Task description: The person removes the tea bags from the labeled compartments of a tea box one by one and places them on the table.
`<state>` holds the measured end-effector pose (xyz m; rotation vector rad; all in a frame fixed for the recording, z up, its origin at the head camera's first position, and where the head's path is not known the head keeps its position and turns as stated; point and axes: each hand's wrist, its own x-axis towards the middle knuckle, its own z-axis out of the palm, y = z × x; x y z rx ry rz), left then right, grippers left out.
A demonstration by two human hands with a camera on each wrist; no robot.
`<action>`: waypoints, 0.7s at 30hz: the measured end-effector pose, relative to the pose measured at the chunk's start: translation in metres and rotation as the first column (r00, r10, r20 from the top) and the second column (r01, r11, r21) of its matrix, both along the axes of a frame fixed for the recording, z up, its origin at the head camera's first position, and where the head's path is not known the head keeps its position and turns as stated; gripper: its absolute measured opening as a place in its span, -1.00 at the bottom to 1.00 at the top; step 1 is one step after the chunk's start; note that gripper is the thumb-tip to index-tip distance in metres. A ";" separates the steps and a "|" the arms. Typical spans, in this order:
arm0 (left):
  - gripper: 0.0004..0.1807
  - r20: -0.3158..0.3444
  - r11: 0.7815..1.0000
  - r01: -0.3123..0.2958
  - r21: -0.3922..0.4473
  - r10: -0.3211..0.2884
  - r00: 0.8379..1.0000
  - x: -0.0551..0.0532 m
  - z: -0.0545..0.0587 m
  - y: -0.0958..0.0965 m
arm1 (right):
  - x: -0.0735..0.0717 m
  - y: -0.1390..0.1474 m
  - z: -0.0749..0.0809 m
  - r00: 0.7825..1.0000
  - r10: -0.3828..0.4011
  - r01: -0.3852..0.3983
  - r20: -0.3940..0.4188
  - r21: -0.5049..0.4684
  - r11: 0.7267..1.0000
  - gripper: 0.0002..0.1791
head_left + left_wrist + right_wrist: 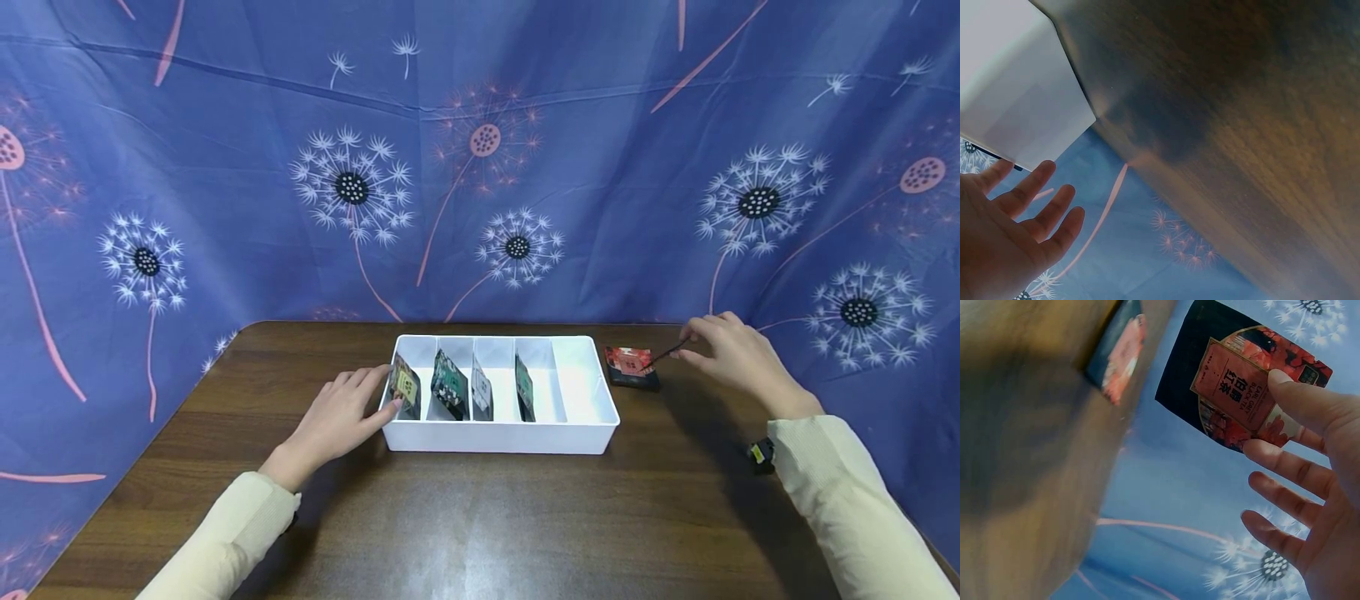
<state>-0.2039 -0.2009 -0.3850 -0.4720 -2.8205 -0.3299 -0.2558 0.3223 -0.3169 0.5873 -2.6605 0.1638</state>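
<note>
My right hand point(738, 354) pinches a red and black tea bag packet point(1229, 387) between thumb and fingers, raised above the table at the right. Its label reads Earl Grey black tea. Below it, a matching red packet point(632, 367) lies on the table beside the white divided box point(495, 437). At the box's left end, my left hand point(337, 412) rests with fingers extended against the rim, its thumb near a yellow-labelled packet point(405, 387). Further packets lean in the box: a dark green floral one point(448, 385), a pale grey one point(481, 392) and a green one point(524, 389).
The brown wooden table point(480, 517) carries the box near its back edge. Behind it hangs a blue cloth point(600, 167) printed with dandelions. A small black device point(762, 455) with a yellow-green mark sits at the right wrist.
</note>
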 end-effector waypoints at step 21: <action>-0.28 0.022 1.000 -0.002 0.008 0.001 1.000 0.000 0.000 -0.001 | 0.002 0.035 -0.022 0.980 -0.141 0.132 0.137 0.078 0.988 -0.80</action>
